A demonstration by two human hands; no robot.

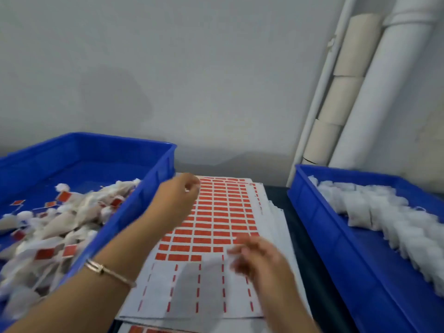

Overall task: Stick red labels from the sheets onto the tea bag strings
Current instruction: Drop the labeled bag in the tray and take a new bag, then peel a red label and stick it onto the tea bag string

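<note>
The label sheet (216,224) lies between two blue crates. The left hand (180,191), fingers curled, hovers over its far edge; whether it pinches anything I cannot tell. The blurred right hand (259,258) holds a white tea bag (201,282) over the sheet's near, stripped part.

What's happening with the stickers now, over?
Left hand over label sheet, fingers curled. Right hand blurred, grip unclear. Labelled tea bags in left bin. Nothing blocking.

Both forearms are bare, no sleeves in view. The left arm (115,258) wears a thin gold-toned bangle (109,272) at the wrist, well behind the fingers (192,186). The right hand (262,260) is blurred.
</note>
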